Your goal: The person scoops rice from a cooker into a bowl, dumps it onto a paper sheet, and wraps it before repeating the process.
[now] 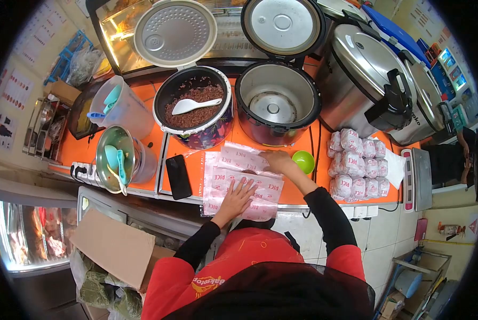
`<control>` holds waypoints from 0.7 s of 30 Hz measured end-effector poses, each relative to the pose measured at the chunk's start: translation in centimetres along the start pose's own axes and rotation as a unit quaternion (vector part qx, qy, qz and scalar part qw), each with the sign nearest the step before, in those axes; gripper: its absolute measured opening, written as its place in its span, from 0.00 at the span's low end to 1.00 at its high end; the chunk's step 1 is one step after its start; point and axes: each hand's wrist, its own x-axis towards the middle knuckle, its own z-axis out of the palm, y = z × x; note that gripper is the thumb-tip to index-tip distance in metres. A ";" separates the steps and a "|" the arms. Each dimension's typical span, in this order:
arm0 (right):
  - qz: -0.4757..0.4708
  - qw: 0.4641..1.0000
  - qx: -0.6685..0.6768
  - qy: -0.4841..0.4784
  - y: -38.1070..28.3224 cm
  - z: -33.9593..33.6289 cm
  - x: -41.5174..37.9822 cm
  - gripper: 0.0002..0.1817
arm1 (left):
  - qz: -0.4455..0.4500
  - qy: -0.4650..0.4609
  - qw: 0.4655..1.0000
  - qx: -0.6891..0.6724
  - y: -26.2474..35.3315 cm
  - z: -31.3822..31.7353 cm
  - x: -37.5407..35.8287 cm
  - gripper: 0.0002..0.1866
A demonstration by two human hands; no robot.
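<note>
Printed "RICE" wrapping paper lies in overlapping sheets at the front edge of the orange counter. My left hand rests flat on its lower part, fingers spread. At the upper right edge of the paper, my right hand has its fingers curled around the sheet. A small dark spot shows between the folds, but what it is I cannot make out. Just right of that hand sits a lime green bowl. Behind the paper, an open rice cooker holds reddish-brown rice with a white rice paddle on top.
A second open cooker shows its bare metal bottom. Several wrapped bundles are stacked at right, near large steel cookers and a scale. A phone and a container of utensils stand left. A cardboard box is below.
</note>
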 end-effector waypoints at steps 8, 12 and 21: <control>-0.030 0.991 0.038 0.124 -5.4 2.6 -4.5 0.11 | 0.027 -0.049 0.998 -0.040 -1.1 -0.3 1.4 0.28; 0.038 0.970 0.068 0.231 -7.7 3.3 -7.1 0.13 | 0.017 -0.046 0.995 -0.090 -1.3 0.0 2.3 0.23; 0.077 0.948 0.074 0.299 -8.4 6.2 -8.0 0.15 | -0.163 0.262 0.936 -0.169 -3.8 0.2 4.0 0.35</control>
